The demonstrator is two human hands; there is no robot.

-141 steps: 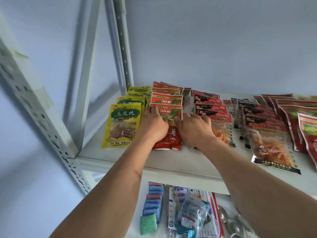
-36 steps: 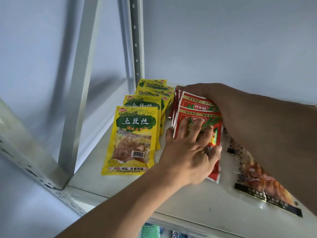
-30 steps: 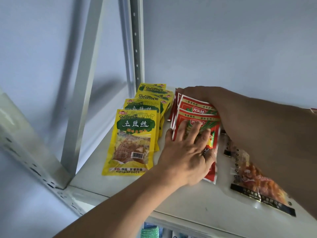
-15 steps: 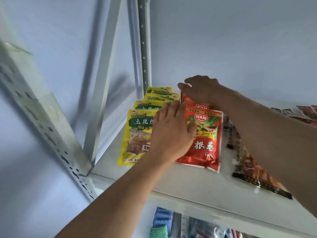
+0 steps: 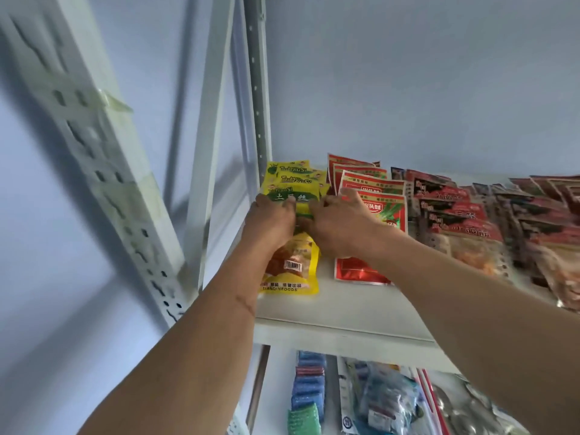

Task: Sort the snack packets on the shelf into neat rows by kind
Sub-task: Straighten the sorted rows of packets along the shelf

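A row of overlapping yellow packets [image 5: 293, 271] lies at the left end of the white shelf [image 5: 345, 312], running back toward the wall. My left hand [image 5: 270, 222] grips the front yellow packet at its left side and my right hand [image 5: 340, 226] grips it at its right side; their fingertips nearly meet over its green label. Just to the right runs a row of red packets [image 5: 372, 186], whose front packet is partly hidden under my right wrist. Further right lie rows of dark red packets [image 5: 452, 211] with clear windows.
A white slotted upright [image 5: 257, 89] and a diagonal brace [image 5: 213, 120] stand just left of the yellow row. More red packets [image 5: 552, 215] fill the shelf's right end. On the lower shelf sit blue and green packs [image 5: 306, 394] and clear bags [image 5: 379, 400].
My left hand has left the front red packet and my right hand has come forward from the back of the red row; both now hold the front yellow packet. The view has widened rightward.
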